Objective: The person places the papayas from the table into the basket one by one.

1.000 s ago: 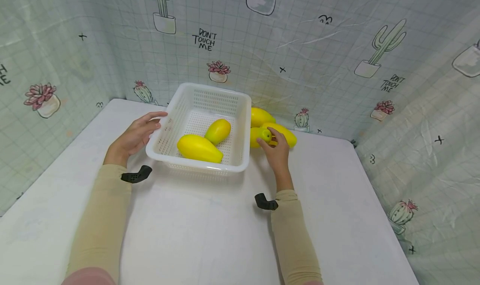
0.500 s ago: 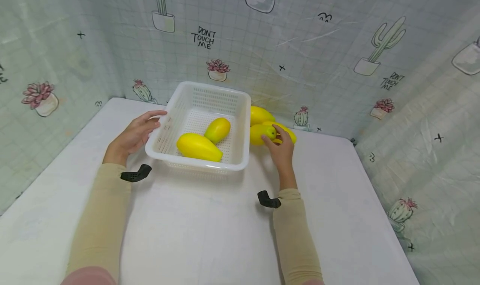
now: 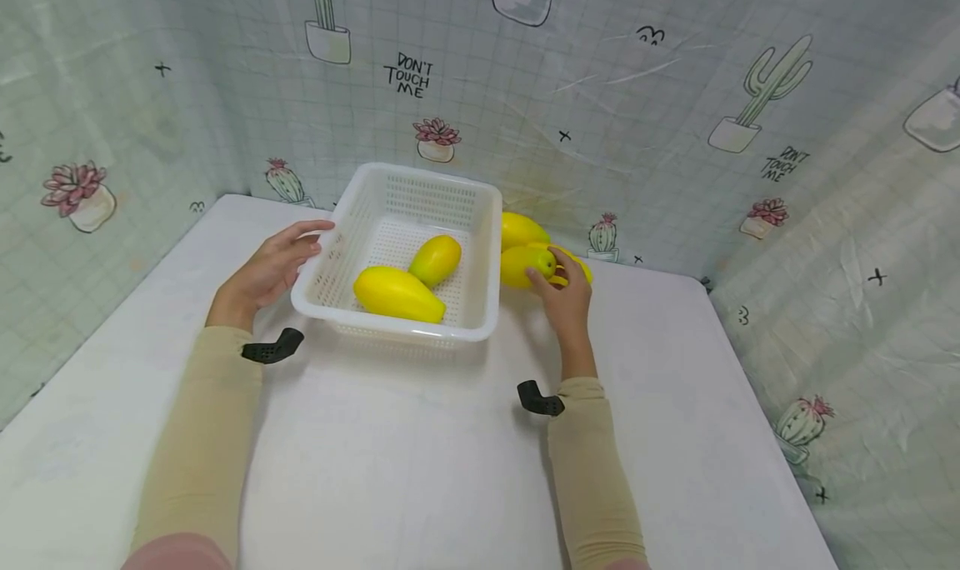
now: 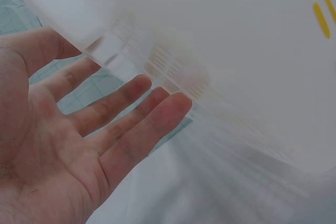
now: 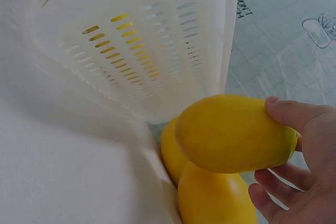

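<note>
In the head view, my left hand touches the left side of a white plastic basket, its fingers extended at the rim. The left wrist view shows those fingertips right at the slotted wall. Inside the basket lie a large yellow papaya and a smaller yellow-green fruit. At the basket's right, my right hand pinches the green-tipped end of a yellow papaya between thumb and fingers. This papaya lies sideways over two other yellow fruits, overlapping them in the right wrist view.
The white table extends in front of the basket and to both sides. A curtain printed with cacti stands close behind the basket and fruits. Black wrist mounts stick out from both sleeves.
My right hand has shifted a little to the right and away with the papaya, whose green tip moved likewise. The left hand and basket stay in place.
</note>
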A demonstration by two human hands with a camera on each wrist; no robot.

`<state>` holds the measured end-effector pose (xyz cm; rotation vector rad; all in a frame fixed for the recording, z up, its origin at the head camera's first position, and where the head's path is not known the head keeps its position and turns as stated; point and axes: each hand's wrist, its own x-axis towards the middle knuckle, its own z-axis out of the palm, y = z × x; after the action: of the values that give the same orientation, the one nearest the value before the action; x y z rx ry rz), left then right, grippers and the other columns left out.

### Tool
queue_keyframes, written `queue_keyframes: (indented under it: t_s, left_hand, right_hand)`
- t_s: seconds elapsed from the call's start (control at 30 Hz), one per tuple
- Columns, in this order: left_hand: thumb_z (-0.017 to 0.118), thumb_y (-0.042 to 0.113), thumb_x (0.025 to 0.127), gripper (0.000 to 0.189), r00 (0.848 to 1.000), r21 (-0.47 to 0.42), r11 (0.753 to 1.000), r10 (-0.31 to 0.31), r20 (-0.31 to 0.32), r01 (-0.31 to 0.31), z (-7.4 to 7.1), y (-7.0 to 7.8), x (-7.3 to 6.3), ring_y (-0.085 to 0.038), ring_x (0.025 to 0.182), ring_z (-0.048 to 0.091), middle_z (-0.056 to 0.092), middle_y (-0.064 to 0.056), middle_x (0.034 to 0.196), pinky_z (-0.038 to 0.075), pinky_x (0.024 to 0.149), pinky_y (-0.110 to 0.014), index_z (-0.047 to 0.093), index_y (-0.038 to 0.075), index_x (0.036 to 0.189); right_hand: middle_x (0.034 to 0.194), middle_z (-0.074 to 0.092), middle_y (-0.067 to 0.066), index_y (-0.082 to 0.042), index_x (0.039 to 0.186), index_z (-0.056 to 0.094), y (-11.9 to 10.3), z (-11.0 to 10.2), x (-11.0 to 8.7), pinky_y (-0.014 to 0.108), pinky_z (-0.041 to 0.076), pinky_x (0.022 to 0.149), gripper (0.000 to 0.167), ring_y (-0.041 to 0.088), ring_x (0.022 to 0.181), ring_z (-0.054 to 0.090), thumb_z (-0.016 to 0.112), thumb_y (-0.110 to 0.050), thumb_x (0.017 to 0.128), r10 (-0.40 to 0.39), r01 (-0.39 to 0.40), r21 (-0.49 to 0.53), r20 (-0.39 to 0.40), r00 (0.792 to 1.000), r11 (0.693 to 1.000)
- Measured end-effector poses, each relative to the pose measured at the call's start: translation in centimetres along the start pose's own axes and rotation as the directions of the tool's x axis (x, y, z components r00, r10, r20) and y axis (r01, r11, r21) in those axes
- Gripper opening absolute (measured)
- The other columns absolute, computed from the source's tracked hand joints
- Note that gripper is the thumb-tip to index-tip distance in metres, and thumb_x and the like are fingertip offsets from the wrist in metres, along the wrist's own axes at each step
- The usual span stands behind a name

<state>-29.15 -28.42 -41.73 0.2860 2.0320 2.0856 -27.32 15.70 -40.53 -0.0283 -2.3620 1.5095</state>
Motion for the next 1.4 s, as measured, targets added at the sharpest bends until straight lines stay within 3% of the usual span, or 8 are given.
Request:
queue_keyframes:
  t_s: [0.5, 0.8, 1.4]
  left_hand:
    - [0.051, 0.023, 0.101, 0.048, 1.0, 0.003, 1.0, -0.006, 0.005, 0.006, 0.1, 0.2, -0.1, -0.014, 0.108, 0.059, 0.044, 0.0, 0.14, 0.057, 0.083, -0.024, 0.038, 0.02, 0.147]
    - [0.05, 0.02, 0.101, 0.047, 1.0, -0.016, 1.0, 0.004, 0.017, -0.004, 0.1, 0.3, -0.2, -0.014, 0.107, 0.06, 0.046, 0.0, 0.138, 0.057, 0.083, -0.025, 0.038, 0.019, 0.146]
    - [0.05, 0.023, 0.101, 0.048, 1.0, 0.019, 1.0, -0.012, -0.005, 0.012, 0.2, 0.5, -0.3, -0.012, 0.109, 0.058, 0.043, 0.0, 0.141, 0.056, 0.083, -0.022, 0.037, 0.019, 0.147]
  right_hand:
    - [0.13, 0.053, 0.009, -0.016, 0.135, 0.055, -1.0, -0.5, -0.1, 0.039, 0.049, 0.102, 0.052, 0.025, 0.117, 0.055, 0.071, -0.029, 0.088, -0.005, 0.005, -0.013, -0.035, 0.999, 1.0]
    - [0.131, 0.054, 0.006, -0.019, 0.135, 0.054, -1.3, -0.9, -0.2, 0.036, 0.049, 0.102, 0.055, 0.022, 0.117, 0.055, 0.071, -0.038, 0.087, -0.004, 0.004, 0.004, -0.041, 0.999, 1.0]
    - [0.136, 0.053, 0.002, -0.021, 0.136, 0.053, -2.3, -1.2, -0.2, 0.036, 0.047, 0.104, 0.055, 0.019, 0.119, 0.054, 0.07, -0.04, 0.087, -0.013, 0.016, 0.043, -0.062, 0.998, 0.999]
